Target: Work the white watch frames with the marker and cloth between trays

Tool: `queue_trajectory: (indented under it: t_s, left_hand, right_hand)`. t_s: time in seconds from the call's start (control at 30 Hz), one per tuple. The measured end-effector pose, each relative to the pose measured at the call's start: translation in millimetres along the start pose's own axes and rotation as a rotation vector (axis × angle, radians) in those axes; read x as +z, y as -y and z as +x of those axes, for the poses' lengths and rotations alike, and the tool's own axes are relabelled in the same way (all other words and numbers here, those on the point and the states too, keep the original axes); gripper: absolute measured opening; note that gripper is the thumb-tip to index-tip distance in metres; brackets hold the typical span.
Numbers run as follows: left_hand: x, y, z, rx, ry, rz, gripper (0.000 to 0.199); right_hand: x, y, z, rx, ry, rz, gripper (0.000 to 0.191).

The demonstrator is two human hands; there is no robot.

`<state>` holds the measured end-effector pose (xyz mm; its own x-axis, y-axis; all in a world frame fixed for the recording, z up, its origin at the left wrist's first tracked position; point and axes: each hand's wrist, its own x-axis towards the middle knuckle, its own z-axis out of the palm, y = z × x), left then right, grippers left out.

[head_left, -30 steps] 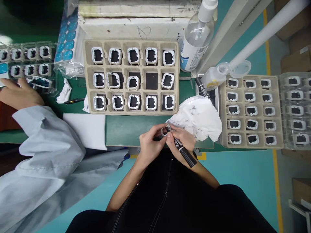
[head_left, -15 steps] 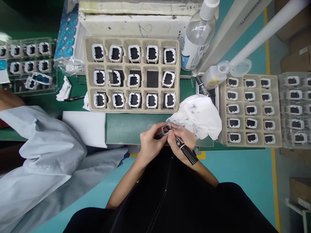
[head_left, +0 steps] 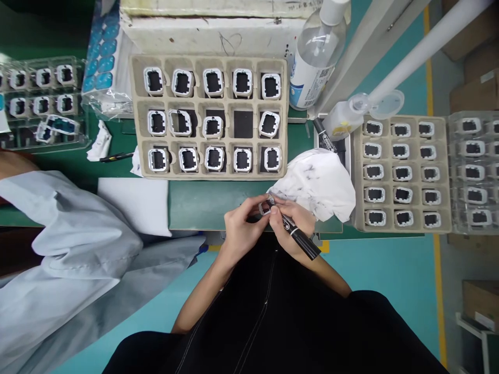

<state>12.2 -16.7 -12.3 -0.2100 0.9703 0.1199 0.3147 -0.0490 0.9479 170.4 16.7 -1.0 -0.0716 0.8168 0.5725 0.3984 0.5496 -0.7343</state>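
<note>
Close to the bench's front edge, my left hand (head_left: pixel 245 226) pinches a small pale square frame (head_left: pixel 264 208), largely covered by fingers. My right hand (head_left: pixel 293 224) grips a black marker pen (head_left: pixel 301 238); its writing end points into the frame and its dark rear end slants down to the right. Whether the tip touches the frame is hidden. Just beyond, a pulp tray (head_left: pixel 253 140) holds similar white frames with dark openings; one compartment in its middle row shows only a dark bottom. A crumpled white cloth (head_left: pixel 317 182) with dark smudges lies right by my right hand.
A second pulp tray (head_left: pixel 419 228) of frames stands at right, with a clear plastic tray (head_left: pixel 454 156) beside it. Upright bottles include a large clear bottle (head_left: pixel 312 67). A co-worker's grey sleeve (head_left: pixel 74 218) reaches in at left, near a white pad (head_left: pixel 134 205).
The marker pen has tilted slightly, its rear end shifting up and right. My left hand keeps the frame in almost the same place. The whole view has shifted a little.
</note>
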Motion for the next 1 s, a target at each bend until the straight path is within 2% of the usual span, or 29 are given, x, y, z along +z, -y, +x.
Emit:
queue_trajectory:
  t_s: [0.1,0.27,0.4,0.6,0.77,1.0]
  left_hand:
    - [0.5,0.1,0.2,-0.029,0.007,-0.02,0.032]
    - [0.7,-1.1,1.6,-0.084,0.024,-0.082,0.036]
    - [0.9,-1.6,1.9,-0.054,0.016,-0.092,0.034]
    - [1.7,-0.2,0.9,-0.049,0.015,-0.039,0.033]
    - [2.8,0.9,1.0,-0.023,0.003,-0.066,0.032]
    - [1.8,1.2,1.1,-0.042,0.015,-0.047,0.033]
  right_hand:
    - [0.2,0.1,-0.5,0.025,-0.026,0.015,0.011]
    - [-2.6,1.5,2.7,0.006,0.014,-0.003,0.013]
    - [-1.5,2.2,2.8,0.003,-0.009,0.007,0.014]
    - [-2.6,3.0,2.1,0.006,0.023,-0.048,0.012]
    - [-2.1,2.8,2.6,0.005,0.004,0.015,0.014]
    - [-1.0,4.8,3.5,0.014,-0.024,-0.009,0.015]
